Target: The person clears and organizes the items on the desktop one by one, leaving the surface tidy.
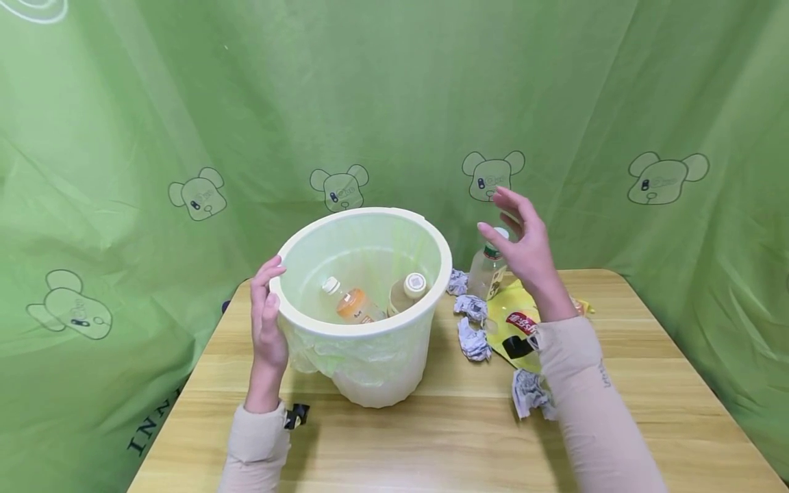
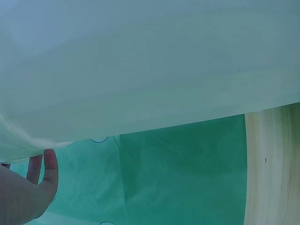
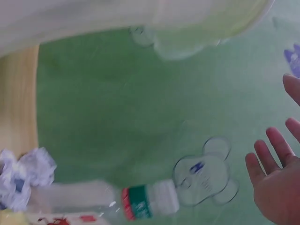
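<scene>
Beige sleeves lead up to both hands: the left hand [image 1: 269, 327] lies flat against the lined bin [image 1: 365, 301] on the tabletop [image 1: 431, 438], steadying it, while the right hand [image 1: 525, 248], fingers spread and holding nothing, hovers by the upright clear bottle [image 1: 488, 268] beside the bin.

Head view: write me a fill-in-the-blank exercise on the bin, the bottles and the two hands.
1. Inside the bin lie ____ bottles, one of them the orange bottle.
2. The left hand touches the bin's ____ near the rim.
3. The right hand, its fingers spread, hovers by the upright clear bottle and holds ____.
4. The crumpled paper balls lie on the ____ table.

Missing words: two; outer wall; nothing; wooden
</scene>
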The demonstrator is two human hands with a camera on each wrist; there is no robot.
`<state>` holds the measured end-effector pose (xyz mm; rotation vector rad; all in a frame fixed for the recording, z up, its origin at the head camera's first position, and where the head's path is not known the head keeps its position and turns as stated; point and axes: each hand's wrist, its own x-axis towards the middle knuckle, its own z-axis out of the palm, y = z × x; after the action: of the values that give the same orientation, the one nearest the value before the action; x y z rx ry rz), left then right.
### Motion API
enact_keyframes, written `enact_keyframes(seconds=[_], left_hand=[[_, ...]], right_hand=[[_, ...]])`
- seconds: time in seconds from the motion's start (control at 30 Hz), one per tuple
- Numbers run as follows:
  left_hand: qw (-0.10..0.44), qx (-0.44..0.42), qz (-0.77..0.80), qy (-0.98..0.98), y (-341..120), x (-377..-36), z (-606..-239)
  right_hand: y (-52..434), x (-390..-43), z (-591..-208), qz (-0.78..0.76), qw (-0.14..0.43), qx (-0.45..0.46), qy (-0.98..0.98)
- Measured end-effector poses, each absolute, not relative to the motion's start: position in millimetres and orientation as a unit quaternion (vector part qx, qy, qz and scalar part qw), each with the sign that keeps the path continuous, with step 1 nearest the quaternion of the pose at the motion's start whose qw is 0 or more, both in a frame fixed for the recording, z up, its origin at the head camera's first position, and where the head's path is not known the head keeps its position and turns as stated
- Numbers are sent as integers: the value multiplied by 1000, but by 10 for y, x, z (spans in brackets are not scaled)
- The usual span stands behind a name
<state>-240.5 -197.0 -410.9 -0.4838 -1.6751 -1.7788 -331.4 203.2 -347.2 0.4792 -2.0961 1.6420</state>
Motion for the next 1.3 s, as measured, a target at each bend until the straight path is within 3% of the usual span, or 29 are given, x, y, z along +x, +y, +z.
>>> enact_keyframes(seconds=[0.57,0.97,1.3], left_hand=[[324,-180,-675,-638,-1963,-2389,-4097],[316,-181,-678,-639,-1960,-2389,-4113],[315,-181,-678,-639,-1974,-2400,-4122]], right_hand=[[2408,-3740,-4158,571,123,27,-811],[2502,-3882,-4618,560,52,-11,-826],[2425,-3909,-4799,568,37,-31,-822]])
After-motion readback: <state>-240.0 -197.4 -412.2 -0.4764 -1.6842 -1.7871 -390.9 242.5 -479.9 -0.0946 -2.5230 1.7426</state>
